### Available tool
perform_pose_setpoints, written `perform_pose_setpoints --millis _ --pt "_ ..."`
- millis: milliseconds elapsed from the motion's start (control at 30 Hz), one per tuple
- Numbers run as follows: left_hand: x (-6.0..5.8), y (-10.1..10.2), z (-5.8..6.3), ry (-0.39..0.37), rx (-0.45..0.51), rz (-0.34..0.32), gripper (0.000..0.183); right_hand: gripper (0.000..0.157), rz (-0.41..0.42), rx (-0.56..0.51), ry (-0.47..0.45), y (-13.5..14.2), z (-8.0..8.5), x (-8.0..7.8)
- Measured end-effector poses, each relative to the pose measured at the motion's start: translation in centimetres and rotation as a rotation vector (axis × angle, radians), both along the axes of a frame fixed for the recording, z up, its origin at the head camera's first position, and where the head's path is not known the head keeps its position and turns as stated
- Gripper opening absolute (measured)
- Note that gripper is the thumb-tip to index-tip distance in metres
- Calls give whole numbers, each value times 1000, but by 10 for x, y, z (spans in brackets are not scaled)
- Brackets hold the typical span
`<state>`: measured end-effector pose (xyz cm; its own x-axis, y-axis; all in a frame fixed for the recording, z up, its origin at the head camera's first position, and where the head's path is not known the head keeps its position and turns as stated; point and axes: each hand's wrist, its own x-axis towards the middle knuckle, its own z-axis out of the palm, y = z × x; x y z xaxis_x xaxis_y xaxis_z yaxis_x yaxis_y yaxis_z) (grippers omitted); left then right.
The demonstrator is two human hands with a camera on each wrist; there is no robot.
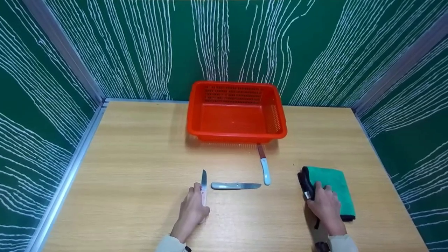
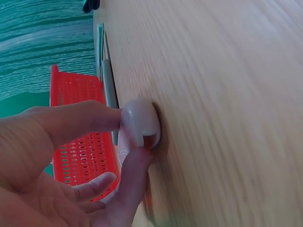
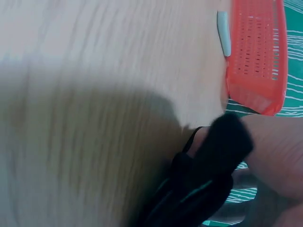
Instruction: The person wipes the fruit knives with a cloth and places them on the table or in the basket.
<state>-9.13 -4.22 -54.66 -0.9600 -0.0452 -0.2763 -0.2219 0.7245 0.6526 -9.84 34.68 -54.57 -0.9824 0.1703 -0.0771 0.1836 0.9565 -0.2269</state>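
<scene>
My left hand [image 1: 193, 207] pinches the pale pink handle of a small knife [image 1: 204, 182], its blade pointing away from me over the table. In the left wrist view, thumb and finger press on the handle's butt end [image 2: 139, 120]. Just right of it lies a knife with a grey-blue handle [image 1: 225, 186], blade to the right. A light-blue-handled knife [image 1: 266, 171] with a brownish blade points toward the basket. At the right, my right hand [image 1: 326, 204] grips a folded green cloth [image 1: 341, 189] by its black edge; the right wrist view shows dark folds [image 3: 208, 175] between the fingers.
A red plastic basket [image 1: 238, 136] with perforated walls stands at the back of the wooden table [image 1: 140, 157]. Green walls with white wavy lines [image 1: 147, 52] enclose the table at the back and both sides.
</scene>
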Motion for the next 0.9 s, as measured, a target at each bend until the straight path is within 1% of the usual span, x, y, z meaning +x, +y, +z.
perform_pose_setpoints --millis 100,200,400,667,833,900 --pt "0 -1 0 7 -16 -2 74 61 29 6 30 1 0 0" --pt "1 -3 -1 24 -31 -8 71 58 58 8 35 4 1 0" --pt "2 -5 -2 65 -68 -14 60 53 94 22 66 6 0 3" --pt "0 -4 0 92 -160 8 53 54 69 7 53 8 1 5" --pt "-1 -6 2 118 -184 30 43 51 56 1 66 8 3 7" --pt "-1 -8 2 126 -183 38 40 48 53 -2 86 8 4 7"
